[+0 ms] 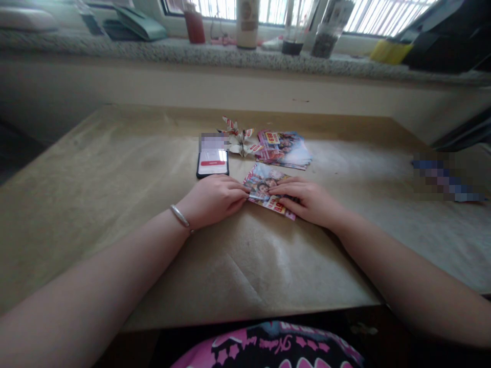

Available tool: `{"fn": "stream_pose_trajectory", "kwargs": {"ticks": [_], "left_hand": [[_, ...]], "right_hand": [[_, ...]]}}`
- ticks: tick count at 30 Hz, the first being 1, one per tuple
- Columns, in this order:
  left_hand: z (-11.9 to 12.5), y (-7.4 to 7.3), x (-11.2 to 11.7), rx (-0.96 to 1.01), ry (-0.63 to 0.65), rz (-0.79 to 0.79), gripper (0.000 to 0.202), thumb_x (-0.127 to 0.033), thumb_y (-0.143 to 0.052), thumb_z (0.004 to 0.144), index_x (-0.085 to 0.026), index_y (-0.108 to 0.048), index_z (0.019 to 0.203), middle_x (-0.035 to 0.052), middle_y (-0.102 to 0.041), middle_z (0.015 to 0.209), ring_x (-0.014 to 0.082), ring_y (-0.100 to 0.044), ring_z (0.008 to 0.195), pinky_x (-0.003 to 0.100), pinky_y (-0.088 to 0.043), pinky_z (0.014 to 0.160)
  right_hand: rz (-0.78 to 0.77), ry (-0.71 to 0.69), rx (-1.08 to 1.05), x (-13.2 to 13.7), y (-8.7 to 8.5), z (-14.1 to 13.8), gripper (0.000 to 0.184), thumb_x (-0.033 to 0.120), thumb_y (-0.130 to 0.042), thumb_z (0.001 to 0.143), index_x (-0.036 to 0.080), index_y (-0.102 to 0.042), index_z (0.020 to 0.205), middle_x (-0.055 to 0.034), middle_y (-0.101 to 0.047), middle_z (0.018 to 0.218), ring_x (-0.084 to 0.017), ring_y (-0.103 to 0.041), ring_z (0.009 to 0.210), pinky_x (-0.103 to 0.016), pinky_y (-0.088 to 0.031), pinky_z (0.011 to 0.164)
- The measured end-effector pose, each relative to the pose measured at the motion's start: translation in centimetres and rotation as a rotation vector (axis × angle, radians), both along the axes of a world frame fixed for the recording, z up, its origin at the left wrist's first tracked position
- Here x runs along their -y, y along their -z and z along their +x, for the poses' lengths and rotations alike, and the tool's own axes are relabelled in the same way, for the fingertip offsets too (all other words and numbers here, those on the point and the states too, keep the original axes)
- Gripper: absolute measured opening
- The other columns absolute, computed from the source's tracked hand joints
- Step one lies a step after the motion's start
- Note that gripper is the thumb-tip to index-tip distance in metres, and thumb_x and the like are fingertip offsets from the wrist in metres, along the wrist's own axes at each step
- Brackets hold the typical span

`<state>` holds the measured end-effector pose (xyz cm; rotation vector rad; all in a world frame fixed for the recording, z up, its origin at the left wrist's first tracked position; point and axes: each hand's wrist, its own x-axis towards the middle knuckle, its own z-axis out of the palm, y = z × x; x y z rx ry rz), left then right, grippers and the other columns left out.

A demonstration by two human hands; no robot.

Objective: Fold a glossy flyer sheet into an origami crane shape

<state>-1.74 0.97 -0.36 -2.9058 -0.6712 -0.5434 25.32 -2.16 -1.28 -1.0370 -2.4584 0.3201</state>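
My pink-and-black clothing (268,350) sits by the near edge of the surface (184,291), whose covering is tan and creased. Around its middle lies a printed paper (263,181). My left hand (220,199), a silver bracelet (179,215) at the wrist, has its fingers curled at the paper's left edge; whether they pinch it I can't tell. My right hand (303,199) rests loosely on its right part, fingers extended. Beyond, toward the far edge, are a phone (213,166), a folded-paper piece (242,144) and a fanned paper stack (291,148). Something blue, blurred out, lies by the right edge. Past the far edge rises a pale wall (215,84), then a speckled sill (184,55) with a red bottle (195,24) and other containers, under a barred window (222,9).
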Motion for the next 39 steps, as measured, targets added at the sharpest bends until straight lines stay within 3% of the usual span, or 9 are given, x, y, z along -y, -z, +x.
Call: {"fn": "stream_pose_trajectory", "kwargs": {"ticks": [5, 11, 22, 27, 33, 39], "left_hand": [[-0.1, 0.1, 0.1, -0.034, -0.025, -0.006, 0.028, -0.025, -0.047, 0.094, -0.017, -0.073, 0.088, 0.0043, -0.076, 0.097, 0.0169, -0.071, 0.085, 0.03, -0.056, 0.079], [-0.1, -0.1, 0.2, -0.048, -0.083, -0.027, 0.024, -0.023, -0.052, 0.09, -0.017, -0.074, 0.084, 0.0045, -0.076, 0.094, 0.0179, -0.071, 0.079, 0.03, -0.056, 0.074], [0.0, -0.2, 0.3, -0.038, -0.107, -0.081, 0.026, -0.022, -0.048, 0.089, -0.016, -0.073, 0.084, 0.0049, -0.074, 0.094, 0.0168, -0.068, 0.083, 0.027, -0.053, 0.075], [-0.1, 0.0, 0.2, -0.037, -0.13, -0.065, 0.024, -0.021, -0.048, 0.086, -0.017, -0.071, 0.079, 0.0048, -0.074, 0.092, 0.0162, -0.067, 0.08, 0.025, -0.053, 0.071], [0.0, -0.4, 0.4, -0.079, -0.131, -0.066, 0.024, -0.022, -0.047, 0.086, -0.015, -0.07, 0.08, 0.0065, -0.073, 0.091, 0.018, -0.067, 0.079, 0.028, -0.054, 0.071], [0.1, -0.8, 0.5, -0.043, -0.029, -0.119, 0.028, -0.024, -0.05, 0.087, -0.018, -0.07, 0.106, 0.0069, -0.072, 0.107, 0.0198, -0.068, 0.094, 0.033, -0.055, 0.085]], "right_hand": [[0.001, 0.004, -0.012, -0.2, 0.1, 0.7, 0.033, 0.013, -0.045, 0.088, 0.02, -0.071, 0.108, -0.008, -0.072, 0.116, -0.02, -0.064, 0.111, -0.039, -0.049, 0.101], [-0.134, -0.082, -0.033, -0.4, -0.7, 1.8, 0.045, 0.003, -0.042, 0.07, 0.021, -0.07, 0.101, -0.0058, -0.069, 0.122, -0.02, -0.059, 0.121, -0.044, -0.045, 0.107], [-0.217, -0.114, -0.096, -0.5, -1.0, 2.6, 0.042, 0.008, -0.047, 0.065, 0.022, -0.066, 0.099, -0.008, -0.069, 0.121, -0.024, -0.061, 0.119, -0.046, -0.046, 0.104], [-0.147, -0.086, -0.085, -0.4, -0.9, 2.3, 0.03, 0.013, -0.054, 0.074, 0.022, -0.065, 0.1, -0.008, -0.071, 0.113, -0.023, -0.065, 0.11, -0.042, -0.049, 0.099], [-0.035, -0.061, -0.104, -0.5, -0.1, 1.9, 0.016, 0.02, -0.053, 0.088, 0.023, -0.069, 0.089, -0.0078, -0.075, 0.102, -0.02, -0.069, 0.099, -0.039, -0.053, 0.091], [-0.019, -0.037, -0.078, 0.2, -0.1, 0.8, 0.016, 0.022, -0.053, 0.09, 0.023, -0.069, 0.086, -0.0071, -0.075, 0.106, -0.021, -0.067, 0.105, -0.04, -0.053, 0.096]]}}
